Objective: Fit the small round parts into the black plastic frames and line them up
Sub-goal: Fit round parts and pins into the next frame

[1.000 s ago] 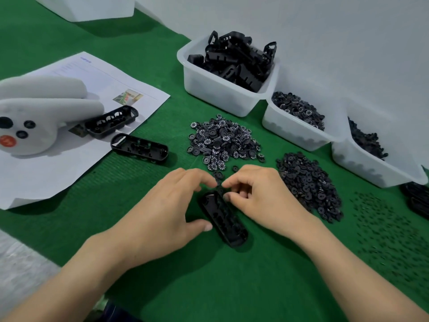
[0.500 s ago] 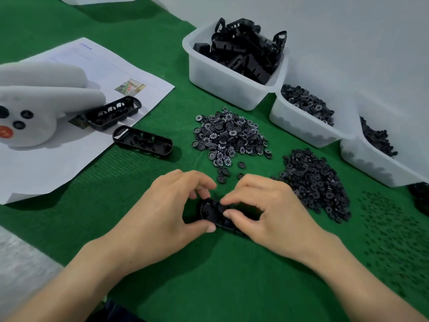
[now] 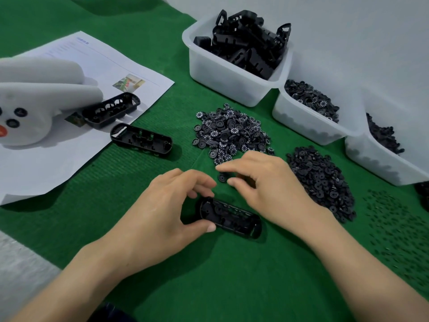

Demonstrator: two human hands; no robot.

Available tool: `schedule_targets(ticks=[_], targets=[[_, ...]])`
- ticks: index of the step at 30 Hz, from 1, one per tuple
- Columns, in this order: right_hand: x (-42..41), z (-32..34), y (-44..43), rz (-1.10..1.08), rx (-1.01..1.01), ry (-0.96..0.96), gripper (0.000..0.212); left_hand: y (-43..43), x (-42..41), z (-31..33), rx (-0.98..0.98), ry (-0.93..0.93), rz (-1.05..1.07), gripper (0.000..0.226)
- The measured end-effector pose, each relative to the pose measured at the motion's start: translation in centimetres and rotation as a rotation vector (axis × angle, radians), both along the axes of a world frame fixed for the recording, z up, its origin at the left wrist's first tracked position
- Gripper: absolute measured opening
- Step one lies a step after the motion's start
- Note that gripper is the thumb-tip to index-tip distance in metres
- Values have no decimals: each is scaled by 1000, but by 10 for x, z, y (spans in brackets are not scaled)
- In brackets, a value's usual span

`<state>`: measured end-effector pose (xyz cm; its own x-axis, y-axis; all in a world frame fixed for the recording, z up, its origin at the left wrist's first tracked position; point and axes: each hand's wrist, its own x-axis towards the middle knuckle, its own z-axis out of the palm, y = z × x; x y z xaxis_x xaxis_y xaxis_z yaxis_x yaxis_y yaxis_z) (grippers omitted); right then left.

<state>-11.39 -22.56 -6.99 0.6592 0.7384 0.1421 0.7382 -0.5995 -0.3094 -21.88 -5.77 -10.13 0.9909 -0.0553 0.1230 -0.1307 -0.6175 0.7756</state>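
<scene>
1. green felt surface [image 3: 116,205]: covers the whole work area. a plain pale wall [image 3: 348,31] closes off the far side.
2. white printed paper sheet [image 3: 58,163]: lies far left and carries a white plush toy [image 3: 34,101] and one spare black frame [image 3: 111,110].
3. clear plastic bins [image 3: 222,77]: stand in a row along the wall, stocked with frames and round parts.
4. heap of small round black parts with white numerals [image 3: 229,133]: lies just beyond the right hand, near the middle of the surface.
5. left hand [image 3: 167,214]: grips the left end of the working frame between thumb and curled fingers.
6. right hand [image 3: 267,189]: hovers between the working frame and the heap, and is the nearer hand to the supply. thumb and forefinger are part-curled. whether they hold a part cannot be told.
7. black oblong plastic working frame [image 3: 232,217]: lies flat on the surface, near centre. its long axis runs across the person, with the left end slightly farther away.
8. loose round part [image 3: 222,178]: lies on the surface at the right fingertips, just beyond the frame. judged the next pick.
</scene>
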Motion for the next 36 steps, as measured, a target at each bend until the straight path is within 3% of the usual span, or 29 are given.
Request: schedule_targets(ticks=[4,7,11,24,28,32,36], targets=[[4,1,5,76,-84,-36,17,0,-1,1,-14,-14,16,48],[3,5,-4,86,-19,-8,12,0,-1,1,-10,-20,20,48],[-15,6,-23,176,10,19,15,0,-1,-1,-9,-29,32,48],[-23,4,-27,285,-48,-190,15,-1,0,0,-21,-41,34,49],[-24,4,-26,294,-73,-147,12,0,0,-1,-13,-46,33,48],[-12,9,-20,88,49,49,23,0,0,-1,-9,-42,29,48],[3,-3,-2,-154,-10,-33,24,0,0,0,-8,-43,24,48]])
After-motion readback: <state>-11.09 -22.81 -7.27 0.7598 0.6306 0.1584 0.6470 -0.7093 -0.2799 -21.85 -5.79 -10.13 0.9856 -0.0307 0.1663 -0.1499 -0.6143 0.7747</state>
